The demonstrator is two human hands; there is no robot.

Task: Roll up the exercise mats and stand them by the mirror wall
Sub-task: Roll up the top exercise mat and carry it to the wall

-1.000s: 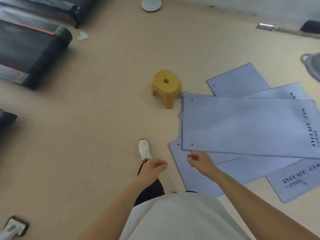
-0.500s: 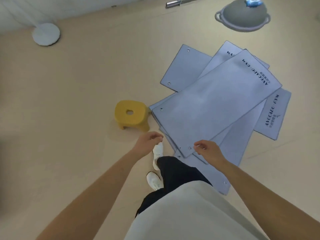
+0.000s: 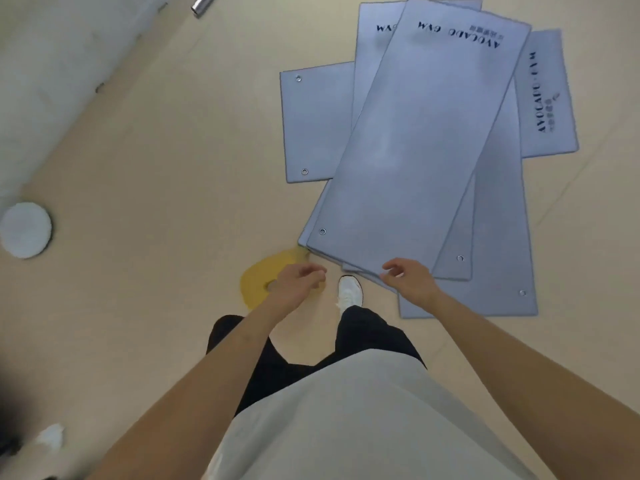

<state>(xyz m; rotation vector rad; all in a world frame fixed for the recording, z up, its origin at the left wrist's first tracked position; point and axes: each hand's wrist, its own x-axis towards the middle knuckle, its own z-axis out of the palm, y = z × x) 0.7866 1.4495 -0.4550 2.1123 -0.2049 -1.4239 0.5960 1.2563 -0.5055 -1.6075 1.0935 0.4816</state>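
Several flat blue-grey exercise mats lie overlapped on the beige floor ahead and to the right. The top mat [image 3: 419, 150] has dark lettering at its far end and metal eyelets at its near corners. One mat [image 3: 313, 123] sticks out to the left, another [image 3: 547, 98] to the right. My right hand [image 3: 408, 278] hovers over the near edge of the pile, fingers loosely curled, holding nothing. My left hand [image 3: 298, 282] hangs in front of the yellow stool, fingers loosely curled and empty.
A small yellow stool [image 3: 263, 278] stands just left of the mats' near corner, partly behind my left hand. My white shoe [image 3: 350, 292] is between the hands. A white round disc [image 3: 26, 230] lies at left, a metal bar end [image 3: 202, 5] at top, white wall base [image 3: 52, 57] along the upper left.
The view has swung round and closer, so the mats now run lengthwise away from me. Both hands stay empty in front of me; the stool has come up under my left hand.
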